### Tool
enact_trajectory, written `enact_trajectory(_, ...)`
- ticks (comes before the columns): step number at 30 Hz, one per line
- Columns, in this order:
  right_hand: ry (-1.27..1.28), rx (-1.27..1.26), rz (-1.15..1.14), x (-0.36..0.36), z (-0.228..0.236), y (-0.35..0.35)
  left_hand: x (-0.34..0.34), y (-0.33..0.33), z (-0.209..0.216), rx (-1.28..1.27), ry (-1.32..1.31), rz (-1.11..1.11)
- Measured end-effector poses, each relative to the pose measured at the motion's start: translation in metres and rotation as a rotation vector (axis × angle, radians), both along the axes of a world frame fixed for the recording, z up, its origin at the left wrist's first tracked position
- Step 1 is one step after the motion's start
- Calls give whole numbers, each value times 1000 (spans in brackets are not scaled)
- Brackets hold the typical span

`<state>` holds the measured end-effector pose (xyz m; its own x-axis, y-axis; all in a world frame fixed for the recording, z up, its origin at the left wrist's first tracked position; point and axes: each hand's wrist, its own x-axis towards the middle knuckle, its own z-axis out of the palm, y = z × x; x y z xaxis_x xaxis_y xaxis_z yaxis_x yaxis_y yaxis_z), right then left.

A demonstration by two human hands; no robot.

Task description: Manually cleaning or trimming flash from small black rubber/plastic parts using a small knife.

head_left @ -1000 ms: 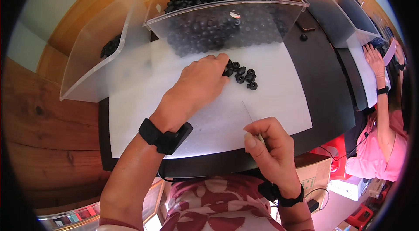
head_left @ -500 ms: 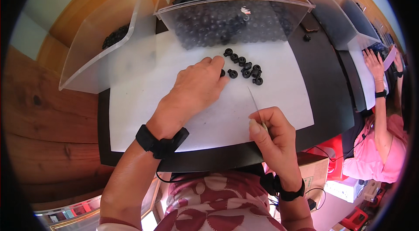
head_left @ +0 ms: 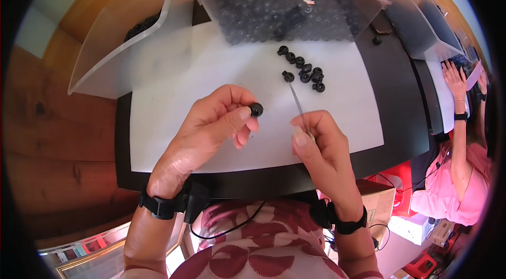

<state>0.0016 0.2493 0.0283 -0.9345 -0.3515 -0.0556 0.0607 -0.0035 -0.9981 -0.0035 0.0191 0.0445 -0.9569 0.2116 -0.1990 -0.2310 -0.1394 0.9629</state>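
Note:
My left hand [head_left: 206,127] is raised over the white sheet [head_left: 184,68], pinching one small black round part [head_left: 256,109] between thumb and fingers. To its right, my right hand [head_left: 328,155] grips a thin pointed metal blade [head_left: 297,100] by its lower end, most of the handle hidden in the fingers. The blade points away from me. Its tip appears in line with a single black part [head_left: 288,76] lying on the sheet; I cannot tell whether they touch. Just beyond lies a loose cluster of several similar black parts [head_left: 305,76], each with a small knob.
At the back, a large clear bin [head_left: 292,12] is heaped with black parts. A second clear bin [head_left: 121,57] at the left holds some too. Another clear bin [head_left: 421,26] stands at the right, where a person in pink [head_left: 448,184] works. A dark table [head_left: 403,105] lies under the sheet.
My left hand has drawn back from the row of parts with one part in its fingers. The blade in my right hand has shifted slightly left. The view has tilted a little.

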Motion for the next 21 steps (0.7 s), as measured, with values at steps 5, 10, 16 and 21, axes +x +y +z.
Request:
enact_trajectory(5,191,-32,63,-8,-9,-28,26,-6,-8,300,-137,-50)
enact_trajectory(10,223,-43,80,-8,-5,-42,35,-1,-12,396,-156,-8)
enact_trajectory(16,126,-79,84,-3,-13,-47,40,-4,-30,468,-166,38)
enact_trajectory(21,149,52,90,5,0,-47,40,-15,-37,537,-166,1)
